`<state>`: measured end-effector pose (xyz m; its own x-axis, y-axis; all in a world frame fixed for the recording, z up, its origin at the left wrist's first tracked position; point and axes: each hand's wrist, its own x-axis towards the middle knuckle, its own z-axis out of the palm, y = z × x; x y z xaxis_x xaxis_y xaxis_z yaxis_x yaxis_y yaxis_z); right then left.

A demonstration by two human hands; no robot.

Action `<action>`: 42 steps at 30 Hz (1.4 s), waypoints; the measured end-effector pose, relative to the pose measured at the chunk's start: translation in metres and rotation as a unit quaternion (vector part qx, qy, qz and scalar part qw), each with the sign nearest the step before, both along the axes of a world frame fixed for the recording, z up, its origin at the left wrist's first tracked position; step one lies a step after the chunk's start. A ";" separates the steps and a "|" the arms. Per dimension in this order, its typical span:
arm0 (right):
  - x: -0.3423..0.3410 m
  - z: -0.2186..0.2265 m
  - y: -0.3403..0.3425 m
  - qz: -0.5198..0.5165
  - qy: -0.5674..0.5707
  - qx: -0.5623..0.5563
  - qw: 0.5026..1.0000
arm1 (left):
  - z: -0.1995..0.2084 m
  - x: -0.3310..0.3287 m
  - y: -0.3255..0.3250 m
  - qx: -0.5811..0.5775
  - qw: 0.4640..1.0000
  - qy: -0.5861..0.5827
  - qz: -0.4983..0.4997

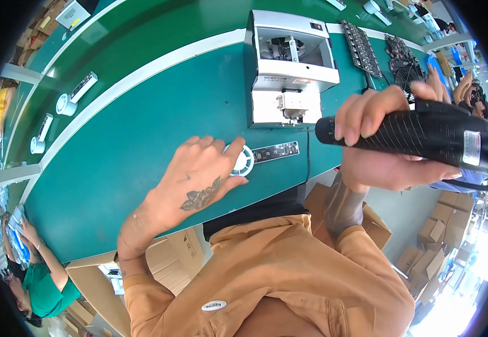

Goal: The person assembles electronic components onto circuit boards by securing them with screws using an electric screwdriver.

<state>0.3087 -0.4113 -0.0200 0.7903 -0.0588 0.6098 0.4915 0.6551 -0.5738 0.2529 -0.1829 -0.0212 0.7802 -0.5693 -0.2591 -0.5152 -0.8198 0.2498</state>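
My left hand [199, 171] rests on the table with its thumb and index finger curved round a white round plastic part [245, 162]. A narrow strip with a circuit board [276, 152] runs out to the right from that part. Raised to the right, my right hand [378, 151] is closed round a black electric screwdriver [418, 137] with a ribbed grip and a pale label. The tool's narrower end points left, and no bit shows at it. Just beyond the strip stands a grey-and-white screw feeder [291, 70].
A black cable [309, 154] crosses the green table [126, 168] beside the feeder. Circuit panels [362, 49] lie at the far right. More round-ended units [67, 105] sit on the green belt [143, 39]. Other people [47, 281] work at both sides; cardboard boxes [434, 224] are stacked at the right.
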 end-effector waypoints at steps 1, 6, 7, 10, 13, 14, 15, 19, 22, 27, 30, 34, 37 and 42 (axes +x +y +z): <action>0.005 0.001 0.000 -0.037 -0.007 -0.014 0.999 | -0.001 0.000 0.001 -0.007 1.000 -0.008 -0.004; 0.020 0.004 0.030 -0.201 0.087 -0.223 0.950 | -0.002 -0.002 0.001 -0.015 1.000 -0.012 0.000; 0.022 0.001 0.031 -0.205 0.091 -0.233 0.946 | -0.005 -0.003 0.000 -0.036 0.998 -0.045 -0.004; 0.022 0.001 0.027 -0.194 0.089 -0.246 0.946 | -0.003 -0.002 -0.003 -0.037 0.998 -0.046 0.000; 0.010 -0.008 0.018 -0.098 0.127 -0.168 0.973 | -0.004 0.001 -0.005 -0.023 1.000 -0.007 0.009; 0.004 -0.009 0.017 -0.071 0.126 -0.122 0.982 | -0.005 0.002 -0.005 -0.029 1.000 0.000 0.010; -0.002 -0.012 0.016 -0.046 0.130 -0.078 0.987 | -0.004 0.002 -0.006 -0.030 1.000 0.003 0.009; -0.016 -0.017 0.021 0.046 0.118 -0.050 0.991 | -0.001 0.000 -0.009 -0.025 0.999 -0.018 0.006; -0.019 -0.014 0.023 0.065 0.157 -0.135 0.976 | 0.000 0.002 -0.012 -0.035 0.999 -0.023 0.008; -0.017 -0.025 0.025 0.084 0.174 -0.132 0.972 | -0.004 0.002 -0.015 -0.041 0.999 -0.018 0.008; -0.020 -0.024 0.023 0.051 0.195 -0.150 0.968 | -0.004 0.003 -0.017 -0.043 0.999 -0.024 0.005; -0.023 -0.023 0.018 0.066 0.151 -0.176 0.970 | -0.004 0.003 -0.020 -0.041 0.998 -0.043 -0.007; -0.024 -0.023 0.016 0.088 0.136 -0.198 0.967 | -0.007 0.003 -0.021 -0.045 0.997 -0.062 -0.017; -0.031 -0.028 0.012 0.100 0.166 -0.161 0.968 | -0.003 0.007 -0.026 -0.034 0.998 -0.043 -0.016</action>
<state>0.2773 -0.3996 -0.0484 0.9216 0.2666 0.2820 0.1269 0.4796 -0.8683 0.2596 -0.2090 -0.0242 0.7793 -0.6079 -0.1522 -0.5626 -0.7857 0.2573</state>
